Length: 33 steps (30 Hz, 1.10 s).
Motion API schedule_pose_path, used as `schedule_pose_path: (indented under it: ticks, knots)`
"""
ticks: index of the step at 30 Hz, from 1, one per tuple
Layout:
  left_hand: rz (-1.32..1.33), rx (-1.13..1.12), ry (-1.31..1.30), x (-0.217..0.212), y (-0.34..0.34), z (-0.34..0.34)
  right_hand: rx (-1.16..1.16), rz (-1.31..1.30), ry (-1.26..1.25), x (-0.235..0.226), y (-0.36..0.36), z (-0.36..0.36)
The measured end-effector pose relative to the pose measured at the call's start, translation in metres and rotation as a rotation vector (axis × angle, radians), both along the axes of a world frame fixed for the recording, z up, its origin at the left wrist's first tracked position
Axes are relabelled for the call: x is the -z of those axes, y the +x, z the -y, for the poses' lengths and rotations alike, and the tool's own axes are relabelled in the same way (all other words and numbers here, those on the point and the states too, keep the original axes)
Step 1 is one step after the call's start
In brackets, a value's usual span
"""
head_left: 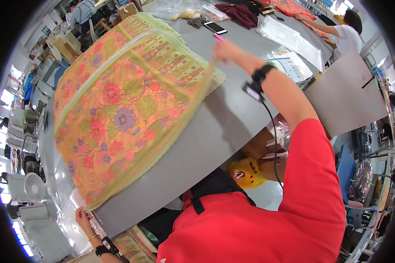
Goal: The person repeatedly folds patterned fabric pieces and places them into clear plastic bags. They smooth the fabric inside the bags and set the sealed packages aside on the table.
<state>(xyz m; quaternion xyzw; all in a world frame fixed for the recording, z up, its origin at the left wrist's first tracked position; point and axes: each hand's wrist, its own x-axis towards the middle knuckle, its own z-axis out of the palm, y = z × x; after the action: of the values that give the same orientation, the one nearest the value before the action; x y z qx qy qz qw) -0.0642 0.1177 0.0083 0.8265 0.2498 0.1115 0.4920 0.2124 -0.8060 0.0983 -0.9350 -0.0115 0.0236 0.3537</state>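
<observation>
A floral cloth (123, 118) in orange, pink, purple and green, with a pale green scalloped edge, spreads over the grey table. My left hand (82, 216) is closed at its near left corner, fingers pinching the edge. At the far right corner my right hand (228, 51), slightly blurred, is closed and lifts the cloth's edge off the table. A pink pen-like stick (218, 37) pokes out of the same hand. Another layer of similar floral cloth (92, 52) lies beneath, showing at the far left side.
Beyond the cloth a phone (215, 28) lies on the grey table (162, 175), near dark red fabric (241, 15) and clear plastic sheets (289, 39). A yellow bag (246, 172) sits below the table edge. A person (347, 37) handles red fabric at the far right.
</observation>
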Motion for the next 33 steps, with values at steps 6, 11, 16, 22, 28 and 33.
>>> schedule_pose_path:
  ticks: [6, 11, 16, 22, 28, 33]
  knots:
    - [0.149, -0.196, -0.149, -0.016, 0.010, -0.002, 0.217, 0.021, -0.226, -0.021, 0.022, -0.014]
    - [0.103, -0.204, -0.223, -0.003, -0.007, 0.001, 0.418, 0.012, -0.127, 0.086, -0.035, -0.025]
    - [0.088, -0.187, -0.230, -0.005, -0.014, 0.008, 0.382, 0.180, -0.424, 0.122, -0.054, -0.034]
    - [-0.031, 0.098, 0.064, -0.044, -0.050, 0.018, 0.294, -0.232, 0.300, 0.065, -0.078, -0.012]
    - [0.085, 0.397, 0.885, -0.033, 0.071, -0.044, 0.272, -0.343, 0.549, 0.021, 0.023, -0.020]
    - [0.208, -0.060, 0.563, -0.146, 0.250, -0.169, 0.204, 0.364, 0.696, -0.155, 0.176, -0.036]
